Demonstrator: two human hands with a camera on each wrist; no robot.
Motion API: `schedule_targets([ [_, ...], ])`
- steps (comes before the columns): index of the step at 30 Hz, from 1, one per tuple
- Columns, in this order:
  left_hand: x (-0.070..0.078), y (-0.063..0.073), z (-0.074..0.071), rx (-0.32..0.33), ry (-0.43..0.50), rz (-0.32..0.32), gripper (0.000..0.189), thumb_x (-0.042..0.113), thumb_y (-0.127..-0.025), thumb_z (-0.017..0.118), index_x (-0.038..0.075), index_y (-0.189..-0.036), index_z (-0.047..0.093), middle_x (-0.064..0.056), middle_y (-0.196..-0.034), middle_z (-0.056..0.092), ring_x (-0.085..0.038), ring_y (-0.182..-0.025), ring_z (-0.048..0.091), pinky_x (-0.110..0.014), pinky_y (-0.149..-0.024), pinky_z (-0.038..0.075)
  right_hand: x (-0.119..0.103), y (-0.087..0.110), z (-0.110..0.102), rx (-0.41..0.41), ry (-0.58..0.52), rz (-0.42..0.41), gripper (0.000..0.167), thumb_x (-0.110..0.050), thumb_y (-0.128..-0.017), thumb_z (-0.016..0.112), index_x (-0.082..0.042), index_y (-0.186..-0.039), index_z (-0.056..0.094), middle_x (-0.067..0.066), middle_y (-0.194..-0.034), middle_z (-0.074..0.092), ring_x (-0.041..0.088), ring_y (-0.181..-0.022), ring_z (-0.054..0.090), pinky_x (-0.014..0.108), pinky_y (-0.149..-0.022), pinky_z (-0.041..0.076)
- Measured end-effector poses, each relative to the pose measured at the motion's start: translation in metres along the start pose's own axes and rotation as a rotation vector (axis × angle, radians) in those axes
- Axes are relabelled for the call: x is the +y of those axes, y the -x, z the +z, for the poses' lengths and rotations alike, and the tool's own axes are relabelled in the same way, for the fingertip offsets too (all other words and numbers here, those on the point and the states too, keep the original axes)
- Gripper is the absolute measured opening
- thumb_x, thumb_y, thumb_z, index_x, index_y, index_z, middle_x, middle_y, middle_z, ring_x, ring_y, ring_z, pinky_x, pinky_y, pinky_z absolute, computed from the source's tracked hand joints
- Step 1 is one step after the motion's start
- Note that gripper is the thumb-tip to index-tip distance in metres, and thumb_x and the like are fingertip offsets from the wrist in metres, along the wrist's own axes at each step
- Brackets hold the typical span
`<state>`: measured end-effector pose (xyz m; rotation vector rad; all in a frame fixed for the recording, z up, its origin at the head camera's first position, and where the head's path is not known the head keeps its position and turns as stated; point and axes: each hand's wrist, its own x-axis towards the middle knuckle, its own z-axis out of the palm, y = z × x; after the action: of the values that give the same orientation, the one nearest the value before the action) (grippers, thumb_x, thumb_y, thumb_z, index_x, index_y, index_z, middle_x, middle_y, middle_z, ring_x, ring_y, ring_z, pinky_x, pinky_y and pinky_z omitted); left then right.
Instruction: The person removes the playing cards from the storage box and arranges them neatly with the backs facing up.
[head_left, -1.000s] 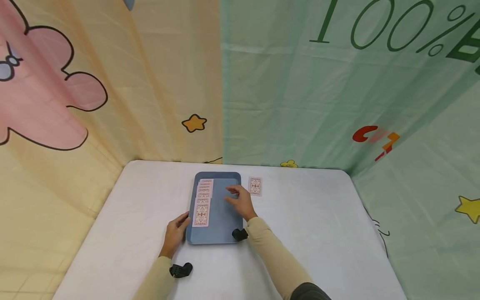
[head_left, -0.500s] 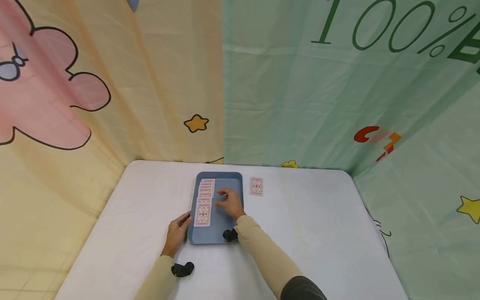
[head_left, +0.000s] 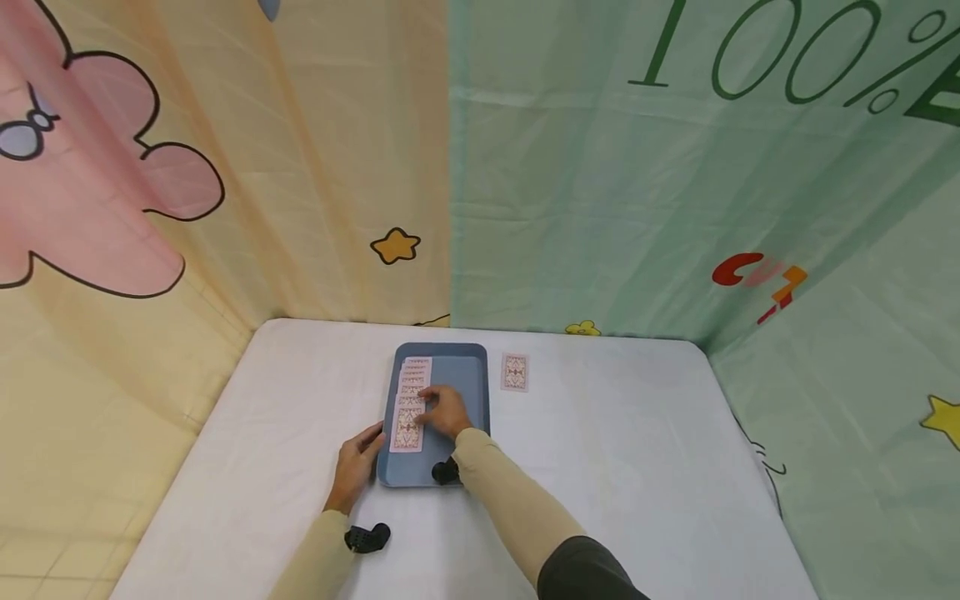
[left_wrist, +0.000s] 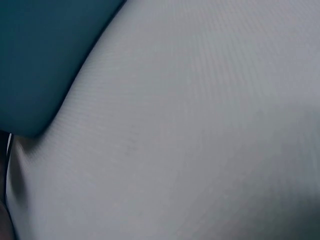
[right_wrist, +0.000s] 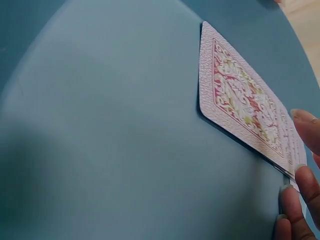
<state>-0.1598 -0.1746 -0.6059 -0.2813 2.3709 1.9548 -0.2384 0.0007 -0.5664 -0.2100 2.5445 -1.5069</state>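
Note:
Along the left side of the blue tray point(head_left: 450, 467) lies a column of overlapping playing cards point(head_left: 408, 429), face down with red-patterned backs. My right hand point(head_left: 447, 412) is over the tray, its thumb and fingertips right at the cards' right side. Seen from the right wrist, the thumb point(right_wrist: 306, 127) is close over the card backs point(right_wrist: 245, 95) and the other fingertips point(right_wrist: 302, 175) are along their edge, with a gap between thumb and fingers. The left hand point(head_left: 354, 467) rests against the tray's left edge with its fingers fairly straight; the left wrist view shows mostly tablecloth.
A single face-down playing card point(head_left: 515, 372) lies on the white table point(head_left: 615, 433), just right of the tray. Printed curtains point(head_left: 570, 183) hang behind the table and at both sides.
My right hand has moved left and slightly nearer across the tray, from its right part to the cards. The left hand stays at the tray's left edge.

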Motion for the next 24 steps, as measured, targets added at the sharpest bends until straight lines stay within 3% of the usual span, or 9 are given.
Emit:
schedule_targets([
  [7, 0.003, 0.002, 0.001, 0.006, 0.02, -0.008, 0.043, 0.014, -0.1, 0.053, -0.007, -0.137, 0.048, -0.025, -0.14, 0.047, -0.037, -0.131, 0.044, -0.047, -0.111, 0.033, 0.002, 0.0, 0.006, -0.008, 0.08, 0.011, 0.046, -0.004, -0.065, 0.088, -0.003, -0.108, 0.07, 0.007, -0.099, 0.065, 0.014, -0.079, 0.051, 0.026, -0.072, 0.046],
  [12, 0.0, 0.001, 0.001, -0.002, 0.019, -0.003, 0.043, 0.014, -0.099, 0.054, -0.008, -0.136, 0.048, -0.026, -0.139, 0.048, -0.037, -0.131, 0.043, -0.047, -0.111, 0.033, 0.004, 0.001, 0.01, -0.024, 0.217, 0.023, 0.053, -0.016, -0.066, 0.09, -0.01, -0.114, 0.069, 0.004, -0.112, 0.063, 0.022, -0.104, 0.056, 0.039, -0.093, 0.04],
  [16, -0.002, 0.0, 0.001, -0.009, 0.018, -0.001, 0.042, 0.013, -0.099, 0.053, -0.008, -0.135, 0.049, -0.026, -0.139, 0.049, -0.036, -0.132, 0.043, -0.047, -0.111, 0.033, 0.005, 0.0, 0.012, -0.054, 0.259, 0.034, 0.058, -0.019, -0.066, 0.09, -0.011, -0.119, 0.067, 0.006, -0.122, 0.059, 0.026, -0.117, 0.051, 0.048, -0.098, 0.035],
  [20, 0.006, 0.002, 0.0, -0.021, 0.015, -0.009, 0.041, 0.01, -0.1, 0.051, -0.009, -0.136, 0.048, -0.027, -0.139, 0.048, -0.038, -0.131, 0.043, -0.048, -0.11, 0.033, 0.004, -0.001, 0.013, -0.074, 0.308, 0.032, 0.062, -0.019, -0.065, 0.09, -0.013, -0.122, 0.066, 0.007, -0.125, 0.056, 0.026, -0.119, 0.048, 0.048, -0.099, 0.034],
  [24, 0.008, 0.004, -0.001, -0.02, 0.011, -0.011, 0.042, 0.012, -0.1, 0.052, -0.009, -0.136, 0.048, -0.026, -0.139, 0.048, -0.038, -0.13, 0.045, -0.048, -0.11, 0.034, 0.005, -0.001, 0.014, -0.075, 0.335, 0.014, 0.061, -0.017, -0.063, 0.091, -0.012, -0.118, 0.067, 0.006, -0.118, 0.056, 0.026, -0.112, 0.049, 0.044, -0.094, 0.036],
])
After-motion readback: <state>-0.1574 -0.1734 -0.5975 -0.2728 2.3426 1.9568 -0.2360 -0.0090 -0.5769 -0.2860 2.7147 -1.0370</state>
